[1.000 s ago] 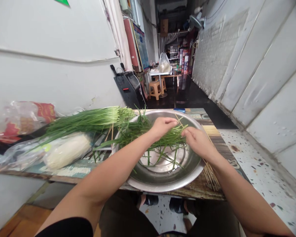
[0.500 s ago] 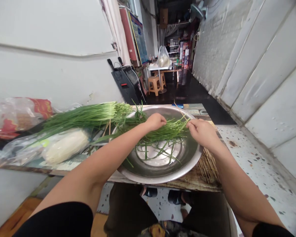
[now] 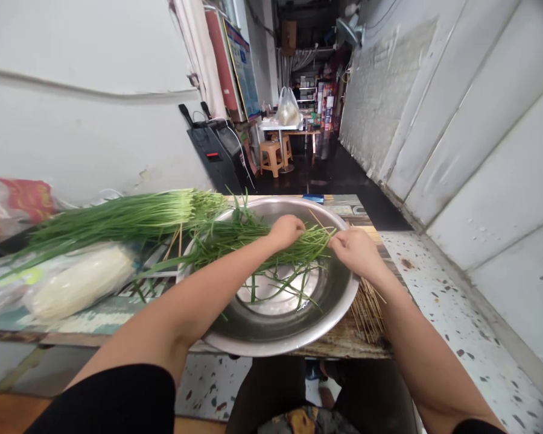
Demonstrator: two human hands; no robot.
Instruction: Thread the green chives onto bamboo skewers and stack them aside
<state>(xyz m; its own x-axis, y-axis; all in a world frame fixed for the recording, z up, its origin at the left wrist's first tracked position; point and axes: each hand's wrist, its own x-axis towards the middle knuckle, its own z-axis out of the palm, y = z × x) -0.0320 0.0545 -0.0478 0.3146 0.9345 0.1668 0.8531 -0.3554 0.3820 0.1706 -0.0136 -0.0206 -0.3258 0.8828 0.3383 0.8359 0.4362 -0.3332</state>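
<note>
A wide metal basin (image 3: 271, 346) stands on the table in front of me with loose green garlic chives (image 3: 248, 244) in it. My left hand (image 3: 288, 230) reaches over the basin, its fingers closed on the chives close to their cut ends. At the right rim, the fingers of my right hand (image 3: 350, 246) are pinched around a thin bamboo skewer (image 3: 317, 219), which slants up and left past the chive ends. Part of the skewer is hidden by the hand. More bamboo skewers (image 3: 366, 310) lie beside the basin, below my right forearm.
A big bundle of chives (image 3: 117, 217) lies left of the basin, behind a plastic-wrapped pale block (image 3: 84, 283). A red and clear bag (image 3: 20, 202) sits farther left. Beyond the table are a black wheeled case (image 3: 219, 154) and plastic stools (image 3: 270, 158).
The view has shifted, so the basin and table appear farther left and lower. Both hands keep their holds, and the skewer's upper end sits a little lower and nearer the chive ends.
</note>
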